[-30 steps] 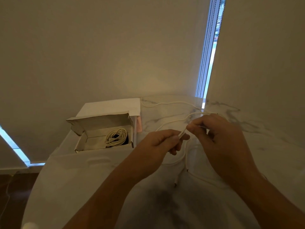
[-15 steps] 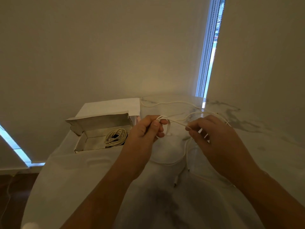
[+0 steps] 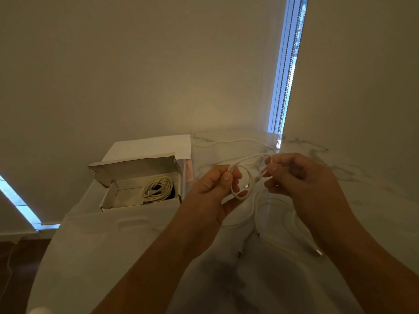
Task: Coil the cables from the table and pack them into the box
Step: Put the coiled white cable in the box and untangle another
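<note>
So there's a thin white cable [image 3: 237, 180] mid-frame, just right of center, with a small loop already formed, pinched at the top by the left hand [image 3: 213, 191]; the right hand [image 3: 301, 180] grips the strand running off the loop. The rest of it trails down onto the marble table [image 3: 249, 279] in loose curves. Left of center sits an open cardboard box [image 3: 140, 184], flap up, with a coiled cable [image 3: 158, 189] already lying inside at its right end.
</note>
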A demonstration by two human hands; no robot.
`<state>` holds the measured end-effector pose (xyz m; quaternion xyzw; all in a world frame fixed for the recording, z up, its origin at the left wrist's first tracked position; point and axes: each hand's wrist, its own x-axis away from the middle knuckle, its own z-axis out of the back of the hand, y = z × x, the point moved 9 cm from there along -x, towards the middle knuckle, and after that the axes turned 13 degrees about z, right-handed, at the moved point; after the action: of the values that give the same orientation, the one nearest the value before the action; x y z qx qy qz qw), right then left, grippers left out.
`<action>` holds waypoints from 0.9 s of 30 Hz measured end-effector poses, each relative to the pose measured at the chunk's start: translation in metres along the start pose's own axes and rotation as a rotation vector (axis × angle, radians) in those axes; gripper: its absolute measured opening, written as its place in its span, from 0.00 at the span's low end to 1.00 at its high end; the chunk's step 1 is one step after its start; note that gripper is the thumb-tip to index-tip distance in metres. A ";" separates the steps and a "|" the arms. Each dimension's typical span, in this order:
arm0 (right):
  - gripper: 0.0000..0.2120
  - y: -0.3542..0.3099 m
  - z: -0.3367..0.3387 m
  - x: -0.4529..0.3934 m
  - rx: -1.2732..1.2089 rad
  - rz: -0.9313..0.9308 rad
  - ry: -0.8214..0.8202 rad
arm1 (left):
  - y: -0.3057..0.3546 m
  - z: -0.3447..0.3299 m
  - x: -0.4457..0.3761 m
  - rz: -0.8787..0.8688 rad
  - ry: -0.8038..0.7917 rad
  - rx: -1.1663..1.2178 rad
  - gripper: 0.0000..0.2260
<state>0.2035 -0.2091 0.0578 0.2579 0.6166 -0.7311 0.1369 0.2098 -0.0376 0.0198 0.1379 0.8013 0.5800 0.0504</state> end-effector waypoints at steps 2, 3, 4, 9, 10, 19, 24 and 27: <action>0.05 0.004 -0.004 0.003 -0.054 -0.055 -0.011 | -0.003 -0.003 0.000 0.021 -0.014 0.002 0.13; 0.05 0.007 -0.007 0.004 -0.077 -0.084 -0.023 | -0.004 -0.005 0.000 0.028 -0.018 -0.003 0.13; 0.06 0.009 -0.009 0.005 -0.101 -0.112 -0.038 | -0.005 -0.006 0.000 0.034 -0.022 -0.009 0.13; 0.08 0.022 -0.025 0.015 -0.302 -0.304 -0.140 | -0.007 -0.008 0.000 0.046 -0.028 0.009 0.12; 0.09 0.024 -0.029 0.018 -0.344 -0.351 -0.166 | -0.007 -0.008 0.000 0.045 -0.029 0.021 0.13; 0.13 0.019 -0.053 0.035 -0.562 -0.567 -0.252 | -0.010 -0.007 -0.002 0.016 0.006 -0.059 0.11; 0.16 0.015 -0.052 0.037 -0.508 -0.555 -0.244 | -0.007 -0.008 -0.003 -0.041 0.031 -0.199 0.11; 0.16 0.018 -0.051 0.038 -0.475 -0.551 -0.251 | -0.005 -0.010 -0.002 -0.094 0.038 -0.295 0.11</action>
<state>0.1916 -0.1587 0.0171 -0.0479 0.7936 -0.6030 0.0655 0.2085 -0.0486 0.0186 0.0804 0.7136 0.6911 0.0819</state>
